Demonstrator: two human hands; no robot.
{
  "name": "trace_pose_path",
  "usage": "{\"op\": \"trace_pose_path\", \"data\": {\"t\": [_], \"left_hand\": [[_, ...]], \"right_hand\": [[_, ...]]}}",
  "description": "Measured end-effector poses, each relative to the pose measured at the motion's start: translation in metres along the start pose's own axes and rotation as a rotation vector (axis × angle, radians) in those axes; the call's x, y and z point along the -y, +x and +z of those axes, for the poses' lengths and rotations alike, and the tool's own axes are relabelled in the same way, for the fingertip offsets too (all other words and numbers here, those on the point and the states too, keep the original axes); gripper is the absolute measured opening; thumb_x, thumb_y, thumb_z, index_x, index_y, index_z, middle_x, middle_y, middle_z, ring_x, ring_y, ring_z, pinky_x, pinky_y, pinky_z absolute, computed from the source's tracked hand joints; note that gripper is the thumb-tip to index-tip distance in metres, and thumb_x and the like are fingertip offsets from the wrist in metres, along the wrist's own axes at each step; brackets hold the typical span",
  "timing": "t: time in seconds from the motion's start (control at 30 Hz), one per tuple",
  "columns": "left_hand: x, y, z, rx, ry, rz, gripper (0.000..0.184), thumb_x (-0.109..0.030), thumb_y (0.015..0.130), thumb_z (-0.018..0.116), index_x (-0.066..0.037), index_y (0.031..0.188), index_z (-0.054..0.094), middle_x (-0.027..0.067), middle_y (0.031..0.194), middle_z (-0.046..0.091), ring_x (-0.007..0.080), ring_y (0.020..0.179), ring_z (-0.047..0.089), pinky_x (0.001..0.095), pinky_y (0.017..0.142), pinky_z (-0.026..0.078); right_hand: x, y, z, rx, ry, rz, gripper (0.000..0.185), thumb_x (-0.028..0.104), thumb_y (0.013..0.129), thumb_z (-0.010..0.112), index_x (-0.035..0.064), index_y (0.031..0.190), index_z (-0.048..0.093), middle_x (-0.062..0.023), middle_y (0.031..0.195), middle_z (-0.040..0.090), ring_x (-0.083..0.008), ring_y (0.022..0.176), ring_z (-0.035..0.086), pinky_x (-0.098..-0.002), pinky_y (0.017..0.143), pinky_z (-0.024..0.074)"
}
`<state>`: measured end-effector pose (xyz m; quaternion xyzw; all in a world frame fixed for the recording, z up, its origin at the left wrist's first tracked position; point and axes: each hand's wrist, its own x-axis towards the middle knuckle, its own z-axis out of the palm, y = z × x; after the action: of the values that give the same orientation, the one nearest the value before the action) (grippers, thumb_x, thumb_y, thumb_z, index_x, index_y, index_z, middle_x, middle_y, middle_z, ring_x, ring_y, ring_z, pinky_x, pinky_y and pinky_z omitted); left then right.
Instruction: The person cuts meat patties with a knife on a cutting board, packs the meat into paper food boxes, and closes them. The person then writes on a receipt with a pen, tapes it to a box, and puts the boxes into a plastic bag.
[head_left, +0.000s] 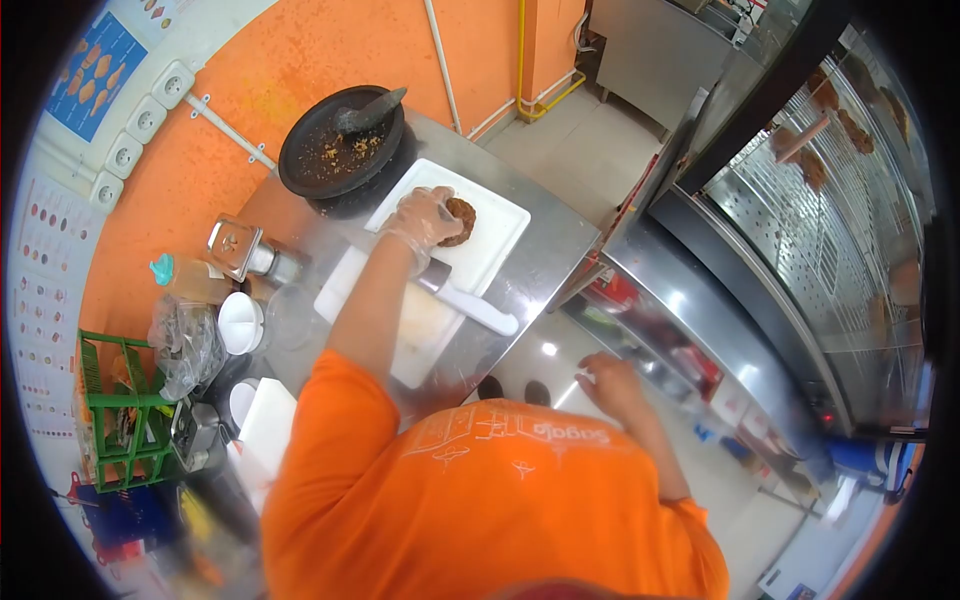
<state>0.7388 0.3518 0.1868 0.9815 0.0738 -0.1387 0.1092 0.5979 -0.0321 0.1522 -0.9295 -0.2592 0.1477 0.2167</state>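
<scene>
My left hand [422, 218], in a clear plastic glove, is closed around the side of a brown, crusty piece of fried food [459, 222]. The piece lies on a white cutting board [500, 215]. Below that hand, a knife with a white handle [480, 308] rests across a second white board [420, 350], its blade partly hidden by my wrist. My right hand [610, 388] hangs bare beside my body above the floor, its fingers loosely bent and apart, holding nothing.
A dark stone mortar [310, 165] with a pestle [372, 112] and crumbs stands at the table's back corner. Leftward are a squeeze bottle [195, 277], a metal container [235, 248], a white divided dish [240, 323] and a green rack [125, 415]. A glass display case [800, 220] stands at right.
</scene>
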Motion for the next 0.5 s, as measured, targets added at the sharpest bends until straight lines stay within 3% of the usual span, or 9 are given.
{"op": "trace_pose_path", "data": {"t": [0.07, 0.1, 0.17, 0.2, 0.27, 0.3, 0.37, 0.4, 0.5], "left_hand": [[0.031, -0.002, 0.013, -0.104, -0.654, 0.121, 0.061, -0.02, 0.072, 0.069, 0.001, 0.125, 0.046, 0.0137, 0.107, 0.057, 0.0212, 0.077, 0.061, 0.0326, 0.071, 0.05], [0.037, -0.019, 0.009, -0.098, -0.659, 0.114, 0.061, -0.02, 0.072, 0.069, 0.001, 0.125, 0.046, 0.0137, 0.107, 0.057, 0.0212, 0.077, 0.061, 0.0326, 0.071, 0.05], [0.042, -0.065, -0.007, -0.151, -1.255, 0.124, 0.055, -0.012, 0.07, 0.069, 0.006, 0.118, 0.048, 0.0094, 0.091, 0.057, 0.0138, 0.059, 0.054, 0.027, 0.055, 0.046], [0.047, -0.076, -0.005, -0.144, -1.251, 0.12, 0.055, -0.012, 0.07, 0.069, 0.006, 0.118, 0.048, 0.0094, 0.091, 0.057, 0.0138, 0.059, 0.054, 0.027, 0.055, 0.046], [0.055, -0.098, 0.002, -0.141, -0.73, 0.04, 0.068, -0.025, 0.068, 0.073, 0.003, 0.124, 0.046, 0.0222, 0.113, 0.056, 0.0347, 0.096, 0.058, 0.039, 0.083, 0.047], [0.058, -0.104, 0.012, -0.142, -0.734, 0.028, 0.068, -0.025, 0.068, 0.073, 0.003, 0.124, 0.046, 0.0222, 0.113, 0.056, 0.0347, 0.096, 0.058, 0.039, 0.083, 0.047], [0.055, -0.113, 0.039, -0.286, -0.245, 0.034, 0.07, -0.03, 0.069, 0.073, 0.001, 0.125, 0.046, 0.0256, 0.128, 0.045, 0.0366, 0.114, 0.047, 0.0414, 0.096, 0.038], [0.039, -0.123, 0.033, -0.274, -0.22, -0.043, 0.071, -0.035, 0.071, 0.072, 0.0, 0.126, 0.046, 0.0263, 0.135, 0.036, 0.0397, 0.124, 0.034, 0.0429, 0.103, 0.03], [0.055, -0.129, 0.045, -0.539, -0.435, -0.013, 0.071, -0.041, 0.074, 0.07, 0.0, 0.128, 0.045, 0.0254, 0.136, 0.035, 0.0406, 0.124, 0.034, 0.0424, 0.105, 0.028]], "right_hand": [[-0.001, -0.002, 0.01, 0.049, 0.087, 0.009, 0.02, 0.026, 0.081, 0.061, 0.0106, 0.094, 0.061, -0.0066, 0.086, 0.061, -0.0255, 0.084, 0.06, -0.0395, 0.075, 0.0415], [0.001, -0.003, 0.01, 0.059, 0.087, 0.011, 0.02, 0.026, 0.081, 0.061, 0.0106, 0.094, 0.061, -0.0066, 0.086, 0.061, -0.0255, 0.084, 0.06, -0.0395, 0.075, 0.0415], [0.005, 0.005, 0.007, 0.104, 0.13, 0.004, 0.021, 0.026, 0.081, 0.062, 0.0104, 0.096, 0.061, -0.0066, 0.087, 0.061, -0.0258, 0.086, 0.059, -0.0397, 0.077, 0.0419], [0.01, 0.012, 0.005, 0.106, 0.137, 0.007, 0.021, 0.026, 0.081, 0.062, 0.0104, 0.096, 0.061, -0.0066, 0.087, 0.061, -0.0258, 0.086, 0.059, -0.0397, 0.077, 0.0419], [0.026, 0.037, -0.006, 0.041, 0.045, -0.147, 0.024, 0.026, 0.08, 0.063, 0.0097, 0.097, 0.061, -0.0065, 0.09, 0.06, -0.026, 0.087, 0.059, -0.0401, 0.08, 0.0422], [0.04, 0.052, -0.013, -0.008, 0.022, -0.21, 0.025, 0.026, 0.08, 0.063, 0.0097, 0.098, 0.06, -0.0073, 0.093, 0.058, -0.0266, 0.088, 0.058, -0.04, 0.079, 0.0434], [0.073, 0.083, -0.016, -0.056, 0.019, -0.293, 0.034, 0.025, 0.078, 0.064, 0.0103, 0.108, 0.056, -0.0103, 0.098, 0.055, -0.0285, 0.09, 0.057, -0.0405, 0.076, 0.046], [0.089, 0.095, -0.013, -0.055, 0.038, -0.31, 0.043, 0.025, 0.077, 0.065, 0.0109, 0.115, 0.053, -0.0124, 0.101, 0.053, -0.0298, 0.091, 0.056, -0.0409, 0.075, 0.0474], [0.121, 0.124, 0.014, -0.057, -0.192, -0.335, 0.059, 0.023, 0.077, 0.064, 0.0083, 0.129, 0.041, -0.0159, 0.104, 0.05, -0.0315, 0.09, 0.056, -0.0425, 0.075, 0.0493]]}}
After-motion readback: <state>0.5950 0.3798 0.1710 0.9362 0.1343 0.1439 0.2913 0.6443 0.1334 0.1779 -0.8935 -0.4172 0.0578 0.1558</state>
